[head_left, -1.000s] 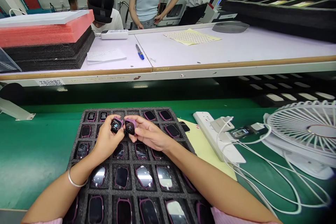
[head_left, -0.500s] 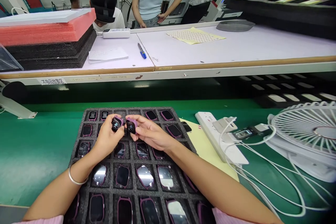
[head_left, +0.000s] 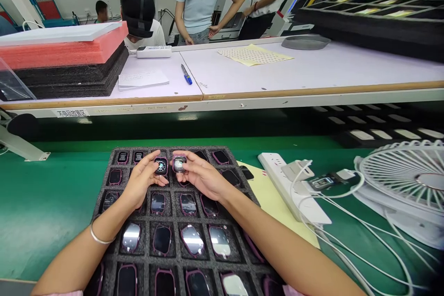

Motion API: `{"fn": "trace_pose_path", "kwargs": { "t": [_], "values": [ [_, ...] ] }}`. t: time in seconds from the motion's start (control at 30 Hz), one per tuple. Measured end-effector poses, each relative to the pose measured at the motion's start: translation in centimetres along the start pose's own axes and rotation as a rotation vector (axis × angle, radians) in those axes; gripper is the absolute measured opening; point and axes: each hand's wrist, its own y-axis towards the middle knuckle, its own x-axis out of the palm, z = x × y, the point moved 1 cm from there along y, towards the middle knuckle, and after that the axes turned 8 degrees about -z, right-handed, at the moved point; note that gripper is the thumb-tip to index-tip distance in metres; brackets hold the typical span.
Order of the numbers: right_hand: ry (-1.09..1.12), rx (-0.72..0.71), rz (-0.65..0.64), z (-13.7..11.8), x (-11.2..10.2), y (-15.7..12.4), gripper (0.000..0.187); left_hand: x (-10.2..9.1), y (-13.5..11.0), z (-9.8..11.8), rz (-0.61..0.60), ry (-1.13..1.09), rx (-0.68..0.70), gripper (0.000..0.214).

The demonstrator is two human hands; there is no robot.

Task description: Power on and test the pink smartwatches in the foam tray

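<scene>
My left hand is closed on a smartwatch with a purple case and a lit dark screen. Close beside it, my right hand pinches a second smartwatch, whose face catches a bright reflection. Both watches are strapless and held above the far rows of a dark grey foam tray. In the tray's compartments lie many more purple-framed watches, such as one with a dark screen. My hands and forearms cover some of the compartments.
Right of the tray are yellow paper, a white power strip with tangled cables, and a white fan. A raised shelf crosses behind, bearing foam sheets, a pen and a notepad. Several people are beyond it.
Both watches have been turned so their faces point more towards me, and they have shifted slightly right. The view has tipped slightly up. A person at the back has moved an arm.
</scene>
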Motion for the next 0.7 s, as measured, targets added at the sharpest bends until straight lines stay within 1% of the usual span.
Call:
{"fn": "trace_pose_path", "kwargs": {
  "t": [0.17, 0.27, 0.4, 0.7],
  "values": [
    [-0.069, -0.034, -0.008, -0.04, 0.10, -0.09, 0.039, 0.17, -0.05, -0.04, -0.026, 0.026, 0.022, 0.065],
    [-0.101, -0.041, 0.000, 0.03, 0.08, -0.09, 0.037, 0.20, -0.06, -0.13, -0.048, 0.041, 0.019, 0.055],
    [-0.130, -0.039, 0.000, 0.03, 0.11, -0.12, 0.037, 0.13, -0.02, -0.19, -0.045, 0.048, 0.009, 0.044],
    [-0.143, -0.037, -0.004, 0.11, 0.02, -0.14, 0.037, 0.22, -0.12, -0.15, -0.053, 0.040, 0.007, 0.039]
  ]
}}
